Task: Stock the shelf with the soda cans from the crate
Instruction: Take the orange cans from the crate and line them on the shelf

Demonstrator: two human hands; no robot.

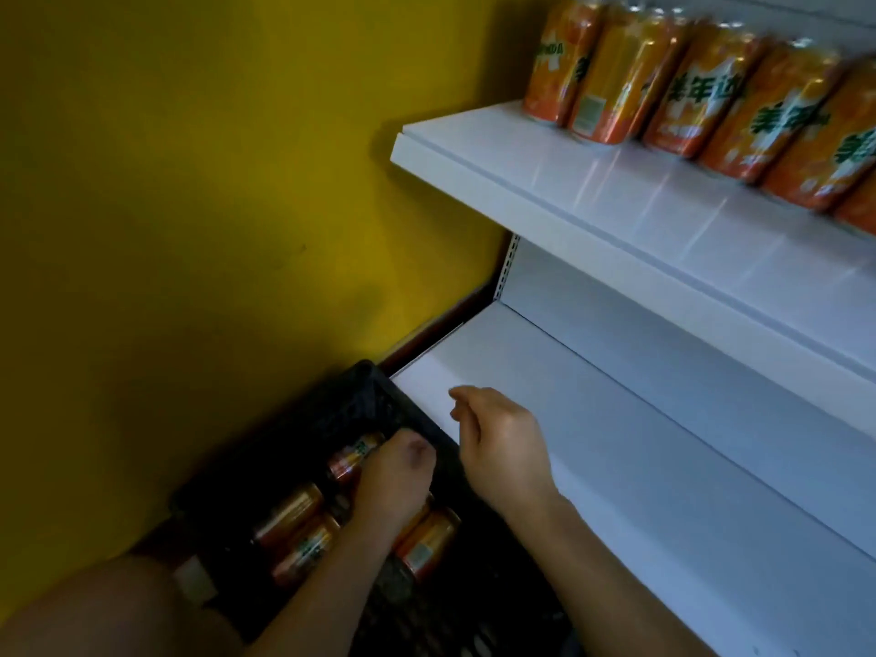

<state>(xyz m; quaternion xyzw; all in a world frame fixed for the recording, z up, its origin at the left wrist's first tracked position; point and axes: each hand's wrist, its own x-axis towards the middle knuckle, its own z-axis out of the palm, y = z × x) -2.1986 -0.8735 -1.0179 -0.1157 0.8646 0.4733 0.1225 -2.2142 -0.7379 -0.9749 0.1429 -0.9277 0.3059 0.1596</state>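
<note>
Upper shelf [616,192] already has a row of cans [687,83] — several left in the crate [303,419]. Left hand [393,481] grips one can [351,459]; right hand [502,448] hangs loose, holding nothing.

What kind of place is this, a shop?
Probably a small shop. White retail shelves hold a row of identical orange soda cans, and more cans lie in a black crate on the floor, ready for stocking.

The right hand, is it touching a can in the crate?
Apart. The head view shows the right hand empty above the crate rim, clear of every can.
</note>
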